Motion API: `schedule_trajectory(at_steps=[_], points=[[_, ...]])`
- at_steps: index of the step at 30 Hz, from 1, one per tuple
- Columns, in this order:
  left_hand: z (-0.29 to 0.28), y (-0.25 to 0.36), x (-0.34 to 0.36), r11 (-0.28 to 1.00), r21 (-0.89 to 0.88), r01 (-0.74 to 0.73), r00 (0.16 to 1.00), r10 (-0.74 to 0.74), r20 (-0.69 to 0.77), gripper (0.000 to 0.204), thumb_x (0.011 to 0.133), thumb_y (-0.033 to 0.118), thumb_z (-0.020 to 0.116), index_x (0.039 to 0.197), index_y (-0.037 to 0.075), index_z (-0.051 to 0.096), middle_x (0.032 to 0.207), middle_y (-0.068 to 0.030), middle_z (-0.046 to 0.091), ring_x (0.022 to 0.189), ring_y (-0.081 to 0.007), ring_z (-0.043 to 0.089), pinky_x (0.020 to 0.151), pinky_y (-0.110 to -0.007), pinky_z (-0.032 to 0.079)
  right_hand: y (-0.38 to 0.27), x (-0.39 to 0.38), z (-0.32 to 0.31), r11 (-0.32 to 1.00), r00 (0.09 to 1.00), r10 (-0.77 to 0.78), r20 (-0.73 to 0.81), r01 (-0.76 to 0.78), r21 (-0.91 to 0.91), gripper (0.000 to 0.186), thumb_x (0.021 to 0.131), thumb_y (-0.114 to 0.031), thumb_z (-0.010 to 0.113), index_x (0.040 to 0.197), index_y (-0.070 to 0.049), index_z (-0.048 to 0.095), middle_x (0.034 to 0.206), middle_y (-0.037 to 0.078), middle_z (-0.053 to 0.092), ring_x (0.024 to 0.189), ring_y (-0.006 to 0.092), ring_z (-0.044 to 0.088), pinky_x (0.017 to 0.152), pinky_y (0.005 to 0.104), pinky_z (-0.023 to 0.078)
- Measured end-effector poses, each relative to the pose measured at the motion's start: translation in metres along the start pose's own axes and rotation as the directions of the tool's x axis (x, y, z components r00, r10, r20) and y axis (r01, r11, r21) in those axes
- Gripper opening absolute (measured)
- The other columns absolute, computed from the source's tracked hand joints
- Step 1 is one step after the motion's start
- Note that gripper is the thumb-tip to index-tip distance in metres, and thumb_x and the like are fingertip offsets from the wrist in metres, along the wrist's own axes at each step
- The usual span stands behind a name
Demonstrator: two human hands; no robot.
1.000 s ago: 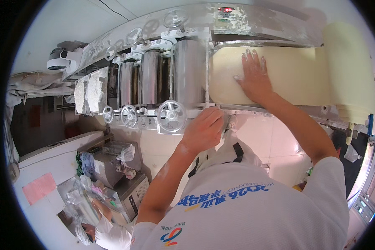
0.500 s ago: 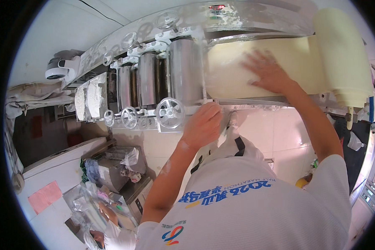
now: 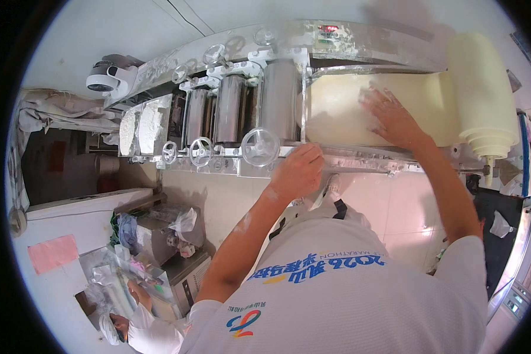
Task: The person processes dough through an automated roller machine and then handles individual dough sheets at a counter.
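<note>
A wide, pale yellow dough sheet (image 3: 336,118) lies along the machine's bed and runs into a thick dough roll (image 3: 484,88) at the right. Over the sheet is my right hand (image 3: 392,121), its fingers spread and somewhat blurred; whether the palm presses on the dough I cannot tell. My left hand (image 3: 301,171) is closed at the near rail, just right of a clear handwheel (image 3: 261,147). Its fingertips are hidden, so anything in them does not show. Left of the sheet stands a broad metal roller (image 3: 279,97).
Further left come a second roller (image 3: 230,109) and flour-covered trays (image 3: 154,125). A small fan (image 3: 109,76) sits at the far left. Below, another person (image 3: 150,324) is by a cluttered counter. A rod end (image 3: 489,168) sticks out from the dough roll.
The whole view has shifted, so the machine sits lower and further right. My right hand stays over the dough sheet with spread fingers; my left hand remains closed by the near rail.
</note>
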State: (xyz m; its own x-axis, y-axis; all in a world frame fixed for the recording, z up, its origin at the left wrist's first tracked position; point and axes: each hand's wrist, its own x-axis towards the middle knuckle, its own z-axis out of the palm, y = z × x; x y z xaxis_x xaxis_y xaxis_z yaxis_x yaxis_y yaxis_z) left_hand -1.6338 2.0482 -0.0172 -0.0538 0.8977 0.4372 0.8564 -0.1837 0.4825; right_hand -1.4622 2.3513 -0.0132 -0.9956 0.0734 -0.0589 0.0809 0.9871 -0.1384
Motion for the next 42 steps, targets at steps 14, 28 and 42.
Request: schedule_trajectory(at_steps=[14,28,42], points=[[0.108,0.04,0.202,0.8,-0.582,0.145,0.856,-0.396,-0.331,0.059,0.109,0.036,0.046,0.153,-0.004,0.041,0.158,-0.0294,0.041,0.147,-0.0458,0.037,0.124,-0.048,0.027,-0.093,0.011,-0.057,0.09,0.508,0.839,-0.194,0.221,0.971,0.056,0.112,-0.035,0.045,0.157,-0.003,0.038,0.16,0.018,0.045,0.148,0.0294,0.042,0.123,0.0391,0.03],[-0.02,0.108,0.11,0.698,-0.712,0.08,0.984,-0.171,-0.057,0.028,0.091,0.014,0.072,0.113,-0.001,0.063,0.102,-0.016,0.063,0.093,-0.0282,0.065,0.081,-0.041,0.052,-0.044,-0.051,0.031,0.177,0.13,0.979,-0.159,-0.147,0.973,0.023,0.104,-0.021,0.065,0.115,-0.001,0.062,0.107,0.012,0.069,0.094,0.0155,0.06,0.087,0.0329,0.05],[-0.308,-0.236,-0.191,0.495,-0.451,0.742,0.513,-0.853,-0.094,0.042,0.107,0.037,0.057,0.097,0.0,0.074,0.085,-0.0052,0.069,0.073,-0.0104,0.06,0.065,-0.025,0.045,-0.316,-0.023,0.077,0.199,0.022,0.979,-0.203,-0.324,0.925,0.032,0.103,-0.017,0.048,0.113,0.004,0.07,0.089,0.007,0.067,0.079,0.016,0.063,0.074,0.0296,0.052]])
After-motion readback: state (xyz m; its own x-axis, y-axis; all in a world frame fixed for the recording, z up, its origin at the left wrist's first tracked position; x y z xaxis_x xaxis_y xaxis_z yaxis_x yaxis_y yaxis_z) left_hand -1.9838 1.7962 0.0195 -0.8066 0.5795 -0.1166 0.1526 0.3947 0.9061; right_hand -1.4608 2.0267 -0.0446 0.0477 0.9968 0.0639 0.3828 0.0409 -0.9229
